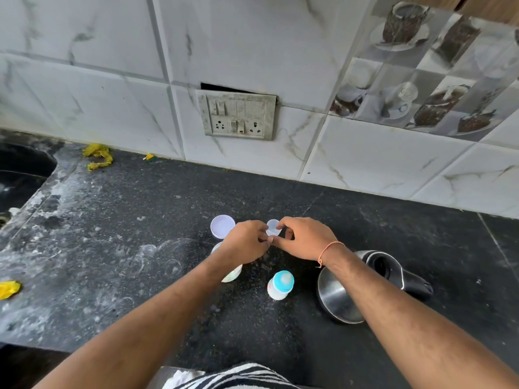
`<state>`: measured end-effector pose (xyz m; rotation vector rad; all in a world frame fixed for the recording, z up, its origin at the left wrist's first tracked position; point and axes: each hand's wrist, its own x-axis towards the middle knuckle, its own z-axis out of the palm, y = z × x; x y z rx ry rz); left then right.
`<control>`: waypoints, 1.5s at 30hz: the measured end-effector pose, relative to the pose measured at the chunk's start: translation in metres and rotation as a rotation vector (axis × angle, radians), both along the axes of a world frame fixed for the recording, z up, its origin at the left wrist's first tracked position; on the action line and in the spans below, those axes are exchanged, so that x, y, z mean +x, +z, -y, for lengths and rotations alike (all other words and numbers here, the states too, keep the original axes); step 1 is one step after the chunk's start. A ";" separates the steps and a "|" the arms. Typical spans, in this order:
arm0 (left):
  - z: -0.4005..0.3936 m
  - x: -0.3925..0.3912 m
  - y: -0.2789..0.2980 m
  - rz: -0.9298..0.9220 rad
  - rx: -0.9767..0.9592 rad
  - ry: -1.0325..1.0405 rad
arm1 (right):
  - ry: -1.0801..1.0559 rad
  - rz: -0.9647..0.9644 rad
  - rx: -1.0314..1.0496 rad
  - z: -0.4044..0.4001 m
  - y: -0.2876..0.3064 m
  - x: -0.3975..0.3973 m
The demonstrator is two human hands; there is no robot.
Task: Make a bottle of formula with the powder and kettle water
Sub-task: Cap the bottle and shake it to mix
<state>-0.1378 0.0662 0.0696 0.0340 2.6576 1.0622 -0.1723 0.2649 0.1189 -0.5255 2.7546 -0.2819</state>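
A black-and-white striped cloth (238, 376) fills the near edge of the frame, and from either side of it two bare forearms reach away over a dark speckled countertop (140, 276), converging toward its middle. The left hand (247, 241) arrives palm down, knuckles up, fingers curled inward; the right hand (304, 238), an orange thread (327, 249) tied at its wrist, mirrors it from the other side. Between them sits a small translucent cap (272, 227), pinched by the fingertips (279, 226) of both hands, its round open face turned upward and toward the camera. It rides at the far tips of the fingers, above the point where the two thumbs meet.

Nearer the camera, between the forearms, a baby bottle (279, 284) stands upright, its long axis vertical and its blue top pointing up, apart from both hands. A powder container (233, 272) is largely hidden under the left wrist, and a round white lid (222, 226) lies flat just left of the left hand. On the right, a steel kettle (341, 293) with a black handle (398, 273) stands partly beneath the right forearm. A switch panel (238, 115) is set in the marble-patterned tiled wall (112, 80) at the far side, and yellow scraps (97, 155) lie at the far left beside a dark sink (19, 169).
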 end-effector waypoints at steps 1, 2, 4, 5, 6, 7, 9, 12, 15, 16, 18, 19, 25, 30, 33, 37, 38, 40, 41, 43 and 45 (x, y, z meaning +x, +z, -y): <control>0.003 -0.004 0.001 0.003 0.020 0.005 | -0.017 0.006 -0.010 0.001 -0.002 -0.003; 0.004 -0.008 0.001 0.003 0.032 0.009 | -0.031 0.010 -0.017 0.002 -0.004 -0.007; 0.005 -0.016 0.002 0.001 0.039 0.013 | -0.052 0.024 -0.021 0.003 -0.008 -0.012; 0.006 -0.021 0.002 0.005 0.039 0.012 | -0.058 0.031 -0.020 0.003 -0.010 -0.015; 0.006 -0.025 0.003 0.010 0.037 0.013 | -0.066 0.036 -0.020 0.005 -0.014 -0.017; 0.007 -0.030 0.002 0.017 0.037 0.013 | -0.073 0.040 -0.019 0.006 -0.017 -0.019; 0.011 -0.038 -0.003 0.044 0.033 0.005 | -0.090 0.038 -0.018 0.010 -0.024 -0.023; 0.018 -0.052 -0.011 0.091 -0.002 -0.021 | -0.122 0.030 -0.019 0.013 -0.035 -0.030; 0.019 -0.064 -0.017 0.127 -0.042 -0.041 | -0.162 0.034 -0.016 0.013 -0.047 -0.038; 0.018 -0.067 -0.018 0.142 -0.051 -0.042 | -0.185 0.041 -0.011 0.014 -0.050 -0.040; 0.013 -0.074 -0.022 0.182 -0.072 -0.047 | -0.235 0.076 0.000 0.014 -0.058 -0.043; 0.010 -0.077 -0.026 0.206 -0.090 -0.058 | -0.251 0.108 0.004 0.014 -0.063 -0.046; -0.006 -0.087 -0.034 0.265 -0.101 -0.124 | -0.319 0.268 -0.132 0.014 -0.072 -0.050; -0.006 -0.086 -0.033 0.291 0.003 0.025 | -0.407 0.261 -0.230 0.014 -0.073 -0.048; -0.005 -0.084 -0.032 0.273 0.119 0.198 | -0.481 0.237 -0.315 0.018 -0.062 -0.043; -0.006 -0.075 -0.023 0.190 0.206 0.316 | -0.594 0.203 -0.495 0.021 -0.047 -0.030; -0.006 -0.073 -0.020 0.173 0.230 0.331 | -0.620 0.199 -0.542 0.021 -0.044 -0.026; -0.006 -0.064 -0.012 0.129 0.230 0.337 | -0.661 0.191 -0.633 0.020 -0.038 -0.017; -0.007 -0.058 -0.008 0.103 0.204 0.320 | -0.675 0.185 -0.684 0.019 -0.036 -0.011; -0.008 -0.045 -0.001 0.052 0.157 0.272 | -0.682 0.178 -0.778 0.016 -0.033 0.000; -0.010 -0.028 0.004 0.011 0.148 0.221 | -0.660 0.187 -0.828 0.011 -0.029 0.013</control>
